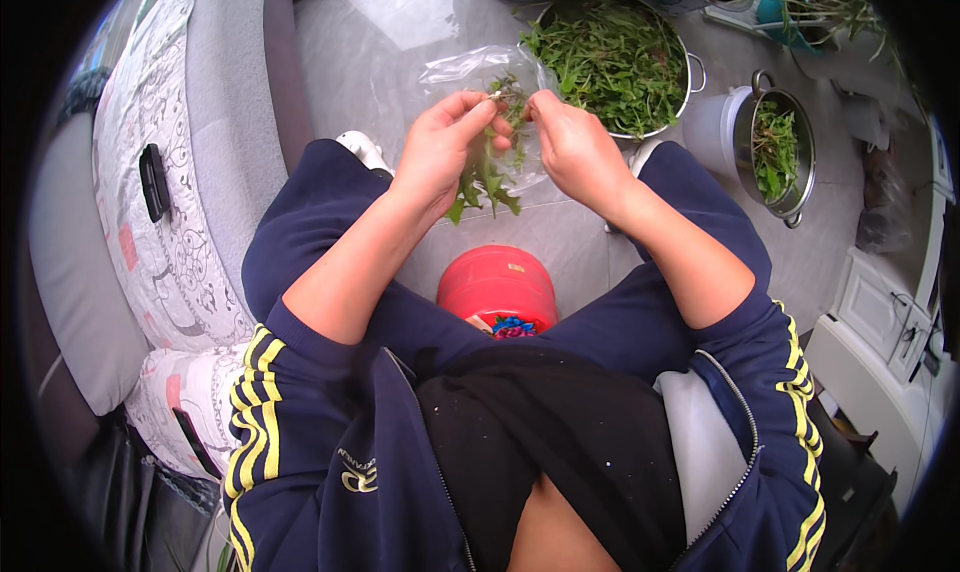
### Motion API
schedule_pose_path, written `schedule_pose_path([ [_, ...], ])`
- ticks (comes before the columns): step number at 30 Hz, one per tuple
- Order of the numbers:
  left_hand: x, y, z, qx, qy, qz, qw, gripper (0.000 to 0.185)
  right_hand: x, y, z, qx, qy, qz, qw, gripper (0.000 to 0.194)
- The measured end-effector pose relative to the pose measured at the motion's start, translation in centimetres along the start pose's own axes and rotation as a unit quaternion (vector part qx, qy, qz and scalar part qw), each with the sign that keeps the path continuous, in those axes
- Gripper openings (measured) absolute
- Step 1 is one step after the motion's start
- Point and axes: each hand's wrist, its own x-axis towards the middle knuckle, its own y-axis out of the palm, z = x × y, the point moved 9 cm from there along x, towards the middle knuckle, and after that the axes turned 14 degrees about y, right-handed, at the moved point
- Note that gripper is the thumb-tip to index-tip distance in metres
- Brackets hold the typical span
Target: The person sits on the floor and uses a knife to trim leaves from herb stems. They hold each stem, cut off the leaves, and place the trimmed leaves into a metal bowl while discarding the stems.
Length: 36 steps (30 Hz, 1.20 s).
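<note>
My left hand (pixel 450 140) holds a leafy green plant (pixel 486 182), its jagged leaves hanging below the palm and its pale root end between thumb and forefinger. Just to the right, my right hand (pixel 576 144) has thumb and forefinger pinched together beside the plant's thin upper stems; whether something is between the fingertips cannot be told. Under both hands a clear plastic bag (pixel 480 63) lies on the grey tiled floor. A large metal pot (pixel 684 95) heaped with similar greens stands beyond my right hand. Farther right, a smaller steel pot (pixel 804 140) holds more greens.
A red plastic stool (pixel 495 275) stands between my legs. Against the smaller pot is a whitish plastic bucket (pixel 709 133). On the left is a sofa with a patterned cover (pixel 202 272) and a black object (pixel 154 183) on it. A white cabinet (pixel 874 302) stands at the right.
</note>
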Motion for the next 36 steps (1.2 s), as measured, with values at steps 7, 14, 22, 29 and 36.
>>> schedule_pose_path([
  [7,-0.4,1.1,0.4,-0.063,-0.016,0.029,0.997,0.017,-0.2,0.5,1.3,-0.016,-0.059,-0.026,0.998,0.01],
  [14,-0.7,1.3,0.3,-0.043,-0.026,0.033,0.998,0.021,-0.1,0.7,1.5,-0.021,-0.052,-0.016,0.998,0.01],
  [22,-1.1,1.4,0.5,-0.087,-0.043,0.018,0.995,0.022,-0.2,1.3,0.6,-0.044,-0.035,-0.011,0.998,0.008],
  [29,-0.9,1.5,0.3,-0.073,-0.043,0.024,0.996,0.016,0.4,1.2,-0.8,-0.011,-0.011,-0.008,1.0,0.01],
  [36,-0.2,0.8,-0.5,0.023,0.022,0.039,0.999,0.017,1.2,0.4,-0.9,0.01,0.032,0.036,0.999,0.014],
])
